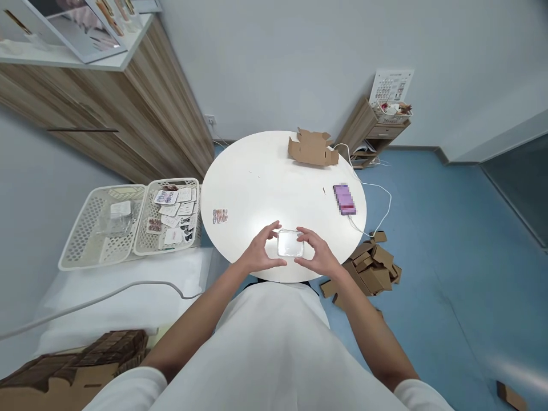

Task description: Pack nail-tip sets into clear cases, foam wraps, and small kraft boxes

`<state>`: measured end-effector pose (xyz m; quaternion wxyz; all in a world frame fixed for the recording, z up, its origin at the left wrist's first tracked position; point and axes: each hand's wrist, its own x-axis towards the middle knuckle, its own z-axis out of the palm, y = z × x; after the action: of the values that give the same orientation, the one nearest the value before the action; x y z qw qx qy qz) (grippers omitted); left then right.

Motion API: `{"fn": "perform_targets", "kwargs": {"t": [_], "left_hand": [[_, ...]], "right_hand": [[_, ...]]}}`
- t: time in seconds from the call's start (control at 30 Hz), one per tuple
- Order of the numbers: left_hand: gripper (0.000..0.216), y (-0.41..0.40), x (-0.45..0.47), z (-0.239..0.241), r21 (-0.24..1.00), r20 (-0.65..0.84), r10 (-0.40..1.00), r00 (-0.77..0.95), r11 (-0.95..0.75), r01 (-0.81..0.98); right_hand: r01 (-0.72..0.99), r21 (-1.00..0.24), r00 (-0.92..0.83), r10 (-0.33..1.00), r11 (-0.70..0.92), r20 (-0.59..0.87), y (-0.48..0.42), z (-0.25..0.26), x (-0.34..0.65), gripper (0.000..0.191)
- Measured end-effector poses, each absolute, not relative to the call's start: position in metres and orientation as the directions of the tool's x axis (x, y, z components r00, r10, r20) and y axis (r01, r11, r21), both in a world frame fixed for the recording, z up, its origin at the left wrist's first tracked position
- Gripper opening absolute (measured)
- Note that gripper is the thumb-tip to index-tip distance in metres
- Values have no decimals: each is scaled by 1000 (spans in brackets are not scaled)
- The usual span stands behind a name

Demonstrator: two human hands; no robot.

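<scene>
A packing room or office is suggested by the open carton (pixel 313 149) on a round table (pixel 261 182), the cardboard boxes (pixel 373 274) heaped on the blue floor (pixel 445 234) and the white baskets (pixel 88 242) in which cards (pixel 170 210) are held; a cabinet (pixel 107 114) is topped with a framed picture (pixel 83 28).

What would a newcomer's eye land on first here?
The small, clear-rimmed square case between the left hand and right hand, near the close edge of the white table. Then the pixelated purple device on the table's right side, and the heap of brown cardboard on the floor at right.
</scene>
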<state>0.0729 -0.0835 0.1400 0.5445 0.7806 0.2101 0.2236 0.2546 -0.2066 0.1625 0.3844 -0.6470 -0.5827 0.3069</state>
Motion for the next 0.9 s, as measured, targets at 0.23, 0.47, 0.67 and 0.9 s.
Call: {"fn": "perform_targets", "kwargs": {"t": [0.23,0.47,0.67,0.9], "left_hand": [[92,-80,84,136,980,21,536,844,-177,88],[77,-86,107,138,994,-23,570,821,-74,79],[78,-97,125,142,994,-92,599,796,103,38],[77,-101,136,141,976,-151,642,752,216,11]], "right_hand": [[502,-865,150,986,-14,71,-206,163,269,44],[488,-872,101,991,23,83,-202,160,291,46],[445,-894,76,993,47,90,-198,157,313,44],[360,-931,45,996,56,78,-189,152,330,42]]}}
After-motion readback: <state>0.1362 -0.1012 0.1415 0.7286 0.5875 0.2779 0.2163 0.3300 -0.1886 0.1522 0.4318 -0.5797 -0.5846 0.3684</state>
